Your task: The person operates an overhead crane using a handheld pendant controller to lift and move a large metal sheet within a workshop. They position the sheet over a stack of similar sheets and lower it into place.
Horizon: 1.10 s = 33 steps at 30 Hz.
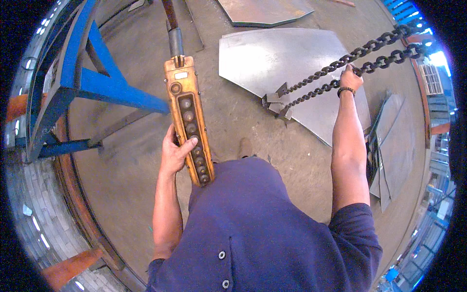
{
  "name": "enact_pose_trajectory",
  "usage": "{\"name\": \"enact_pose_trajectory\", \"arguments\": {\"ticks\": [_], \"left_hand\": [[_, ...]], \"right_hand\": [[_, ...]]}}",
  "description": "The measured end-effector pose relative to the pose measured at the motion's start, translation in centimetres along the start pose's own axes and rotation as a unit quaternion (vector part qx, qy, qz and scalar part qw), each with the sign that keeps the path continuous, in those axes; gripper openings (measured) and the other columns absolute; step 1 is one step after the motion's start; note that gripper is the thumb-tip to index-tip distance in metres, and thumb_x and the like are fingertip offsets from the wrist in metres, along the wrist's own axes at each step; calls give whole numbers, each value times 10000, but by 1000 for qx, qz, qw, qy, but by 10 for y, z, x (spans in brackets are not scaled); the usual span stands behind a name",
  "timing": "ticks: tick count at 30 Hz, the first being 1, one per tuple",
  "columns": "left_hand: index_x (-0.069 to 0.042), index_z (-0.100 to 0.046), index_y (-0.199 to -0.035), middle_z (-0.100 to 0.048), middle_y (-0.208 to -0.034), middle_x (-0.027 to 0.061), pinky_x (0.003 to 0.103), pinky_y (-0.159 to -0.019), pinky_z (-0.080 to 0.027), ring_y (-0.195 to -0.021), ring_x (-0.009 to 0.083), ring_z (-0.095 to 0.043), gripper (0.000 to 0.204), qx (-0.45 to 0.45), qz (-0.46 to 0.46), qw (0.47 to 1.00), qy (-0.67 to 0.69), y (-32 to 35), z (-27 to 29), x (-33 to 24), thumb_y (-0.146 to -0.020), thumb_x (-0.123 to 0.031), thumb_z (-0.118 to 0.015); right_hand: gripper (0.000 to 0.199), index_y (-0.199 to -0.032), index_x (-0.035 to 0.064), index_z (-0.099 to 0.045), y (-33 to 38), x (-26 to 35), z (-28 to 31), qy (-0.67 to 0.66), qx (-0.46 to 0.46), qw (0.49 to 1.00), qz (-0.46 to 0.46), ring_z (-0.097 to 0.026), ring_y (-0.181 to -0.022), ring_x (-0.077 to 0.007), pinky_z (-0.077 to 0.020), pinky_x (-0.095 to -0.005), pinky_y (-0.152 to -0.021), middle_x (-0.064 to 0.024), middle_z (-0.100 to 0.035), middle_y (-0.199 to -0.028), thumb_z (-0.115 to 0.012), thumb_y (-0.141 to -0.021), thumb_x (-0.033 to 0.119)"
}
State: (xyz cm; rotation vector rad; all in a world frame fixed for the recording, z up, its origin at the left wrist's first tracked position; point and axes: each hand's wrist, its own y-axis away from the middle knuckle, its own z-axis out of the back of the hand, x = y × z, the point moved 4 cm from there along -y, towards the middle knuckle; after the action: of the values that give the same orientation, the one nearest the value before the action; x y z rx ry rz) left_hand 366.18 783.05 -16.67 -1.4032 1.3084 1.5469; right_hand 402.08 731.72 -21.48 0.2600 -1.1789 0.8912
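My left hand (176,153) grips a long yellow crane pendant control (171,73), its thumb lying on one of the round buttons in the dark strip. A cable rises from the pendant's top end. On the right, my right hand (351,79) is closed on a heavy dark chain (335,65), with a second chain (384,62) running close beside it. Both chains lead down to metal plate clamps (278,103) at the near left edge of a large grey steel plate (272,58). The fingers of my right hand are partly hidden by the chain.
A blue steel frame (121,95) stands to my left. Another steel plate (265,10) lies on the floor farther ahead. Several cut sheets (391,141) lie to the right, past my right arm. My shoe (246,146) shows on the concrete floor near the large plate.
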Motion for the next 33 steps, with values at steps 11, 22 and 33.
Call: {"name": "enact_pose_trajectory", "arguments": {"ticks": [11, 22, 33], "left_hand": [[-1, -464, -1289, -614, -1107, 64, 331, -889, -495, -986, 165, -608, 552, -2, 9, 999, 39, 1, -8, 2, -784, -22, -685], [20, -398, -1359, -598, -1155, 96, 356, -916, -489, -1025, 197, -604, 725, -29, 37, 998, -30, 1, 4, -6, -734, -49, -759], [-13, -461, -1286, -616, -1110, 66, 345, -896, -501, -983, 170, -612, 581, -61, 18, 998, -26, -7, -7, 5, -761, -14, -709]], "right_hand": [[190, -833, 32, -716, 41, 19, 9, 48, 58, 996, 38, -636, -649, -187, -493, -348, -624, -88, -666, -686, -663, -749, 195], [295, -773, -7, -695, -6, 5, -42, 102, -5, 995, 4, -680, -729, -327, -514, -426, -685, -178, -686, -726, -654, -753, 285], [301, -771, 7, -680, -15, 9, -77, 93, -19, 993, 74, -677, -753, -344, -520, -445, -695, -175, -692, -758, -641, -751, 306]]}}
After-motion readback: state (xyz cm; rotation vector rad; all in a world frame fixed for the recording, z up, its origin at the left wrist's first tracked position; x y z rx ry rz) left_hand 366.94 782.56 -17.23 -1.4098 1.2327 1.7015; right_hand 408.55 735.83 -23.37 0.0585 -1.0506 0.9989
